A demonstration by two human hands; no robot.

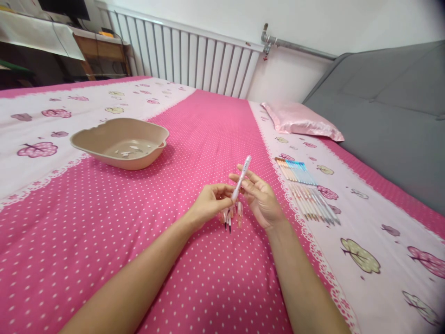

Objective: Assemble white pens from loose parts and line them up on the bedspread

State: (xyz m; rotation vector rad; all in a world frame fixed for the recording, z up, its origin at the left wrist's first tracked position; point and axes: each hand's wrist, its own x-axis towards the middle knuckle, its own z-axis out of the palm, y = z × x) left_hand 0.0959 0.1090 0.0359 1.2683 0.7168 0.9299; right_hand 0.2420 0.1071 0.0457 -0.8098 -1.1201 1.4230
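Note:
A slim, pale pink pen is held at a slant in front of me, its upper end pointing away. My left hand pinches its lower end between thumb and fingers. Around its middle, the thumb and fingers of my right hand close on the barrel, with the other fingers curved behind it. Below my hands, several small pen parts with dark tips and a clear, pinkish piece lie on the bedspread, partly hidden by my fingers.
On the right lie a row of blue and orange pens and a row of pale pens. A beige basin with small white scraps stands left on the pink dotted bedspread. Farther off are a pink pillow and grey headboard.

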